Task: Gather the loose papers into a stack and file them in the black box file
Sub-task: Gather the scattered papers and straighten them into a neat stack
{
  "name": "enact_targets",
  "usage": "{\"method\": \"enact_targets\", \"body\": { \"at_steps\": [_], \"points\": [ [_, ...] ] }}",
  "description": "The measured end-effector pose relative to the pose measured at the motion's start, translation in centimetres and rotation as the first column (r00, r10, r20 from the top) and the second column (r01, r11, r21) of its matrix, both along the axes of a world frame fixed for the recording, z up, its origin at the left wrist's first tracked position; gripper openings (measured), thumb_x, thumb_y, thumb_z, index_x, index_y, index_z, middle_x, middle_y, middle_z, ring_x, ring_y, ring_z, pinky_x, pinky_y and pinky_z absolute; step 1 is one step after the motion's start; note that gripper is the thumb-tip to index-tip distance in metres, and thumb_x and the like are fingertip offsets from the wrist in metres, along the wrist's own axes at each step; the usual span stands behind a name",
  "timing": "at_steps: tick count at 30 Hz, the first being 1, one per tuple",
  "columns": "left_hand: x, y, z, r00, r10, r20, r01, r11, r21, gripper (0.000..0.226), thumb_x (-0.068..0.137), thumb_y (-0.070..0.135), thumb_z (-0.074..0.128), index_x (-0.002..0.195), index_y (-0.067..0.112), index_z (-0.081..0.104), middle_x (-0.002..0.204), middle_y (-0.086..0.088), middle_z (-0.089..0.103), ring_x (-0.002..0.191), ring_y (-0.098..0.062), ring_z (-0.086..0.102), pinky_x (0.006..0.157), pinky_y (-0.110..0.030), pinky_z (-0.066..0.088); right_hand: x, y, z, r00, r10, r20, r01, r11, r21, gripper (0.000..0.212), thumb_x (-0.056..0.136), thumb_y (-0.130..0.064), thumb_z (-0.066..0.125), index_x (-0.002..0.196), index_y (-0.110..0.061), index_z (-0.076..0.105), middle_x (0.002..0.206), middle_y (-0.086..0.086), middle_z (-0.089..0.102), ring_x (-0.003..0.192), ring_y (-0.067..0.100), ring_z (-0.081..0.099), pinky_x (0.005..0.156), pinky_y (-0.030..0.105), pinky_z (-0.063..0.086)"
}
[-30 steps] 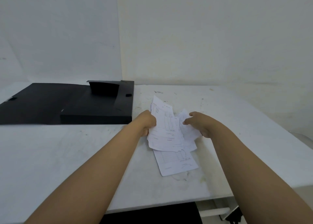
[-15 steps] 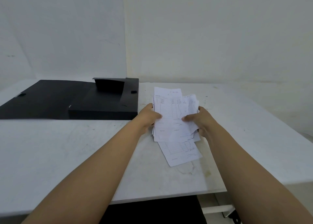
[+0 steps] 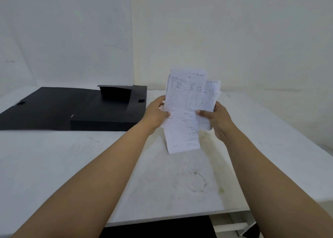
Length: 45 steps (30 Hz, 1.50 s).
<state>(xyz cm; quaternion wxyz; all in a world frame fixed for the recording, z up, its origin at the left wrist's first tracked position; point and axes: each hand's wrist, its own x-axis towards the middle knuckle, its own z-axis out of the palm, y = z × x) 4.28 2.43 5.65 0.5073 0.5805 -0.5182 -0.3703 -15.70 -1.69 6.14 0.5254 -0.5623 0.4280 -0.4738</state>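
Note:
A loose bundle of white papers (image 3: pixel 187 100) with ruled tables and handwriting stands nearly upright above the table, its sheets uneven and one hanging lower at the bottom. My left hand (image 3: pixel 155 114) grips the bundle's left edge and my right hand (image 3: pixel 216 118) grips its right edge, thumbs on the front sheet. The black box file (image 3: pixel 100 111) lies open on the table to the left of my left hand, its lid spread flat toward the far left and a flap raised at the back.
The white table (image 3: pixel 72 165) carries stains and a ring mark near its front edge. A pale wall rises directly behind it. The table's right edge runs diagonally at the far right, with a white frame part below the front edge.
Both hands have lifted the whole bundle off the table and tipped it upright. The sheet that lay on the table below the hands now hangs with the bundle.

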Motion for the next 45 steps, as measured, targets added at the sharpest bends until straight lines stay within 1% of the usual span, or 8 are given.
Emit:
{"method": "enact_targets", "body": {
  "at_steps": [3,9,16,22,25,32,36,45],
  "points": [
    [-0.2,-0.7,0.4,1.000,0.005,-0.017,-0.005,0.999,-0.052,0.064,0.083,-0.013,0.055,0.135,0.021,0.047,0.118,-0.003,0.054,0.111,-0.022,0.055,0.087,-0.033,0.051,-0.2,-0.8,0.5,1.000,-0.014,0.011,0.014,1.000,-0.008,0.041,0.076,0.004,0.069,0.115,-0.008,0.062,0.110,0.004,0.070,0.090,0.017,0.070,0.063,0.023,0.056],
    [0.1,-1.9,0.3,0.988,0.015,-0.155,-0.028,0.996,-0.080,0.055,0.082,-0.009,0.062,0.131,0.014,0.052,0.105,-0.007,0.066,0.094,-0.017,0.064,0.061,-0.012,0.051,-0.7,-2.4,0.4,0.997,-0.082,-0.009,0.082,0.996,-0.043,0.032,0.072,0.003,0.072,0.096,-0.017,0.068,0.092,-0.007,0.072,0.075,0.008,0.071,0.054,0.019,0.054],
    [-1.1,-2.7,-0.1,0.981,-0.043,-0.190,0.034,0.998,-0.048,0.056,0.086,0.008,0.062,0.137,0.022,0.045,0.122,0.004,0.061,0.109,-0.016,0.060,0.081,-0.027,0.053,-0.5,-2.6,-1.0,0.999,-0.020,0.027,0.022,0.996,-0.081,0.034,0.069,0.003,0.076,0.094,-0.020,0.070,0.089,-0.009,0.076,0.081,0.010,0.074,0.060,0.022,0.057],
    [-2.0,-3.0,-0.3,0.974,-0.028,-0.224,0.032,0.999,0.012,0.048,0.091,0.012,0.058,0.136,0.018,0.041,0.133,-0.004,0.056,0.117,-0.022,0.056,0.101,-0.042,0.048,0.3,-2.4,-1.6,0.991,0.135,0.010,-0.133,0.986,-0.099,0.058,0.080,-0.003,0.070,0.130,-0.015,0.041,0.128,0.001,0.059,0.113,0.017,0.061,0.090,0.037,0.054],
    [-2.4,-3.2,-0.2,0.971,-0.032,-0.237,0.032,0.999,-0.003,0.040,0.093,0.007,0.053,0.131,0.016,0.047,0.130,-0.006,0.059,0.116,-0.024,0.058,0.100,-0.045,0.049,1.1,-2.2,-1.7,0.996,0.084,-0.043,-0.085,0.996,-0.032,0.047,0.087,-0.016,0.063,0.120,-0.023,0.029,0.116,-0.011,0.054,0.104,0.007,0.057,0.077,0.027,0.052],
    [-2.2,-3.3,-0.6,0.975,-0.019,-0.221,0.011,0.999,-0.041,0.036,0.093,0.006,0.052,0.127,0.019,0.051,0.125,0.000,0.060,0.114,-0.020,0.058,0.097,-0.038,0.050,0.4,-2.0,-1.6,0.978,-0.141,-0.156,0.117,0.981,-0.154,0.035,0.081,-0.011,0.066,0.112,-0.017,0.050,0.098,-0.015,0.059,0.091,0.008,0.059,0.067,0.020,0.047],
    [-2.6,-3.4,-0.7,0.977,-0.047,-0.210,0.029,0.996,-0.087,0.038,0.092,0.004,0.051,0.122,0.026,0.051,0.123,0.003,0.061,0.111,-0.016,0.059,0.091,-0.033,0.053,1.6,-1.6,-1.5,0.978,-0.063,-0.197,0.043,0.994,-0.104,0.044,0.090,-0.016,0.055,0.127,-0.022,0.032,0.112,-0.012,0.049,0.094,0.004,0.053,0.075,0.021,0.045],
    [-2.5,-3.9,0.7,0.993,0.007,-0.116,-0.030,0.980,-0.198,0.047,0.091,0.005,0.053,0.133,0.025,0.043,0.119,0.010,0.056,0.108,-0.009,0.055,0.080,-0.015,0.045,2.6,-2.0,0.6,0.989,-0.149,-0.008,0.143,0.966,-0.216,0.043,0.090,0.002,0.045,0.129,-0.016,0.047,0.125,0.000,0.058,0.111,0.015,0.056,0.091,0.027,0.049]
  ]
}}
